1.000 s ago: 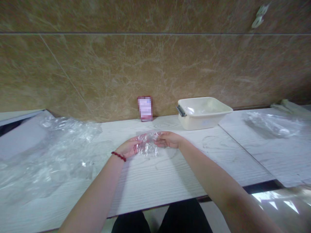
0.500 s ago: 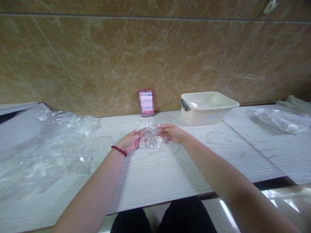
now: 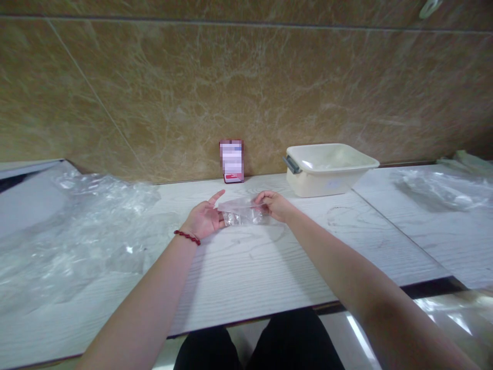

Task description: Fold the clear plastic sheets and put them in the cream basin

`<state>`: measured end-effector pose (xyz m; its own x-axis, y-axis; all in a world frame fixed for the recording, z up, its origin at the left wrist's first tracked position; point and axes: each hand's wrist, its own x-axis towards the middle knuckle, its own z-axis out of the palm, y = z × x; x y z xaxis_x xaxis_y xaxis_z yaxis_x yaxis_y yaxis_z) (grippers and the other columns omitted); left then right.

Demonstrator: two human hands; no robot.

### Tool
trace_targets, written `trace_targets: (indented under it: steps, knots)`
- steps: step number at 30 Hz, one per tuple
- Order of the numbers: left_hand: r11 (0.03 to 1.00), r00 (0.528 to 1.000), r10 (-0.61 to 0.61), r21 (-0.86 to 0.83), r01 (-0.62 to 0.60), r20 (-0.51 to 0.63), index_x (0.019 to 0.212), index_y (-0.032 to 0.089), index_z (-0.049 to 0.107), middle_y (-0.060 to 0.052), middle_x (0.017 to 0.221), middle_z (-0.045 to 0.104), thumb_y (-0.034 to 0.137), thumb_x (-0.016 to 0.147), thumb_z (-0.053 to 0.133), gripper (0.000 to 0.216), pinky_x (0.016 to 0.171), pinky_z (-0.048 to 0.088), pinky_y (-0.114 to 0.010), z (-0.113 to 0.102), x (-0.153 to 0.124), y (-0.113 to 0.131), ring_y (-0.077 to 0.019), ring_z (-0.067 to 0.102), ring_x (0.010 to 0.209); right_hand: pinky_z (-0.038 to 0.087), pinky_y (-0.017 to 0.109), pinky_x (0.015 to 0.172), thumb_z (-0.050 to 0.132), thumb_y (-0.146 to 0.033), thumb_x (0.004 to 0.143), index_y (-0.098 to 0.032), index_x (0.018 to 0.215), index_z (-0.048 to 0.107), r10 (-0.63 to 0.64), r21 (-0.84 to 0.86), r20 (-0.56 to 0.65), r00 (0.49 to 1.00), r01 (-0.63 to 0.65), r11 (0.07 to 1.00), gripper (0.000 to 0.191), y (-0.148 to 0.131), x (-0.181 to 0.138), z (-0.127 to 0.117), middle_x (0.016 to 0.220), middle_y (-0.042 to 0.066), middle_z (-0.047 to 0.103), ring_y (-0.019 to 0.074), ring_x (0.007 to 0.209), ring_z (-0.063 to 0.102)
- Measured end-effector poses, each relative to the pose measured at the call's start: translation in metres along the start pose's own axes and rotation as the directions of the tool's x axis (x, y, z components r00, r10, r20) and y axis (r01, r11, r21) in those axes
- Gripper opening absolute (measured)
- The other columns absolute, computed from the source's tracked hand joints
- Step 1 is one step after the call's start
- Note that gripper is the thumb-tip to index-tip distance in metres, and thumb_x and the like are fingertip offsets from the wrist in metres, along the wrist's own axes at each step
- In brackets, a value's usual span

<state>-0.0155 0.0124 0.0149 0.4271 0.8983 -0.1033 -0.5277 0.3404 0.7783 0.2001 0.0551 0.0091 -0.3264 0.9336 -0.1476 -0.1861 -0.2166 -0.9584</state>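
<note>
A small clear plastic bag (image 3: pixel 242 211) is stretched between my two hands, just above the white wood-grain table (image 3: pixel 246 272). My right hand (image 3: pixel 274 204) pinches its right end between thumb and fingers. At the bag's left end, my left hand (image 3: pixel 204 218) lies palm up with the thumb spread away and the fingers under or behind the plastic. A red beaded bracelet (image 3: pixel 187 237) circles the left wrist. Whether anything is inside the bag I cannot make out.
A phone (image 3: pixel 231 162) leans upright against the marbled wall (image 3: pixel 185 92). Right of it stands a cream plastic bin (image 3: pixel 327 182) with a grey handle. Crumpled clear plastic (image 3: pixel 84 241) covers the left of the table, and another clear bag (image 3: pixel 450 191) lies far right.
My left thumb has lifted off the bag and the hand has opened palm up. The bag has been turned and looks flatter and narrower. My right hand still pinches it.
</note>
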Motion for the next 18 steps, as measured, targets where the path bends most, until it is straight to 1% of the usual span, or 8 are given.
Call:
trace_targets:
  steps: [1, 3, 5, 7, 10, 14, 16, 18]
  knots:
    - [1.0, 1.0, -0.014, -0.014, 0.014, -0.003, 0.118, 0.026, 0.039, -0.006, 0.086, 0.06, 0.028, 0.071, 0.049, 0.047, 0.072, 0.046, -0.039, 0.002, 0.0, 0.001, -0.0177, 0.06, 0.075, 0.041, 0.018, 0.05, 0.04, -0.001, 0.059, -0.015, 0.053, 0.051, -0.022, 0.005, -0.014, 1.0, 0.022, 1.0, 0.019, 0.0, 0.0, 0.0, 0.064, -0.001, 0.059, 0.0081, 0.057, 0.056]
    - [1.0, 0.998, -0.029, -0.009, 0.029, -0.058, 0.123, 0.027, 0.032, -0.007, 0.086, 0.059, 0.036, 0.074, 0.046, 0.052, 0.07, 0.046, -0.04, 0.004, 0.001, 0.001, -0.0183, 0.06, 0.074, 0.041, 0.019, 0.053, 0.039, -0.001, 0.058, -0.015, 0.051, 0.05, -0.057, 0.014, -0.033, 0.998, 0.057, 0.998, 0.019, 0.0, 0.001, 0.0, 0.062, -0.002, 0.057, 0.0075, 0.056, 0.054]
    - [0.999, 0.992, -0.031, 0.025, 0.035, -0.119, 0.125, 0.027, 0.028, -0.007, 0.087, 0.059, 0.035, 0.075, 0.046, 0.054, 0.068, 0.047, -0.036, 0.005, 0.004, -0.002, -0.0164, 0.059, 0.072, 0.041, 0.02, 0.054, 0.039, -0.002, 0.057, -0.015, 0.05, 0.049, -0.084, 0.014, -0.031, 0.996, 0.084, 0.996, 0.018, 0.001, 0.002, 0.0, 0.06, -0.002, 0.056, 0.0075, 0.057, 0.053]
    - [0.997, 0.99, -0.009, 0.074, 0.02, -0.144, 0.125, 0.03, 0.027, -0.005, 0.089, 0.059, 0.028, 0.075, 0.049, 0.055, 0.065, 0.047, -0.031, 0.005, 0.006, -0.006, -0.0137, 0.059, 0.07, 0.039, 0.019, 0.053, 0.039, -0.002, 0.055, -0.015, 0.05, 0.048, -0.105, 0.006, -0.011, 0.994, 0.105, 0.994, 0.016, 0.002, 0.002, 0.0, 0.058, -0.003, 0.054, 0.0075, 0.056, 0.052]
    - [0.989, 0.986, 0.063, 0.142, -0.04, -0.155, 0.121, 0.034, 0.034, -0.001, 0.088, 0.059, 0.015, 0.073, 0.05, 0.054, 0.064, 0.048, -0.029, 0.004, 0.009, -0.01, -0.0117, 0.058, 0.07, 0.032, 0.017, 0.045, 0.037, -0.004, 0.054, -0.016, 0.052, 0.047, -0.129, -0.045, -0.016, 0.992, 0.128, 0.991, 0.016, 0.004, 0.004, -0.001, 0.054, -0.004, 0.051, 0.0067, 0.05, 0.047]
    - [0.98, 0.978, 0.096, 0.187, -0.061, -0.187, 0.105, 0.022, 0.051, -0.001, 0.075, 0.059, 0.006, 0.069, 0.05, 0.039, 0.064, 0.047, -0.026, 0.003, 0.011, -0.014, -0.0107, 0.057, 0.068, 0.022, 0.016, 0.039, 0.034, -0.006, 0.054, -0.016, 0.052, 0.046, -0.178, -0.158, -0.084, 0.981, 0.163, 0.974, 0.016, 0.008, 0.008, -0.004, 0.048, -0.005, 0.046, 0.0054, 0.042, 0.036]
    - [0.978, 0.975, 0.11, 0.198, -0.071, -0.191, 0.096, 0.017, 0.055, -0.003, 0.074, 0.06, 0.005, 0.068, 0.05, 0.031, 0.063, 0.047, -0.023, 0.003, 0.012, -0.016, -0.0097, 0.057, 0.066, 0.021, 0.017, 0.039, 0.036, -0.007, 0.055, -0.017, 0.052, 0.046, -0.189, -0.183, -0.089, 0.978, 0.17, 0.968, 0.014, 0.009, 0.01, -0.005, 0.048, -0.005, 0.045, 0.0052, 0.041, 0.035]
    - [0.972, 0.971, 0.136, 0.214, -0.093, -0.198, 0.093, 0.016, 0.057, -0.002, 0.07, 0.06, 0.004, 0.067, 0.051, 0.029, 0.06, 0.046, -0.02, 0.004, 0.014, -0.017, -0.0082, 0.056, 0.061, 0.022, 0.017, 0.039, 0.038, -0.009, 0.057, -0.017, 0.053, 0.046, -0.19, -0.187, -0.067, 0.98, 0.174, 0.967, 0.011, 0.01, 0.011, -0.006, 0.05, -0.005, 0.045, 0.0051, 0.043, 0.036]
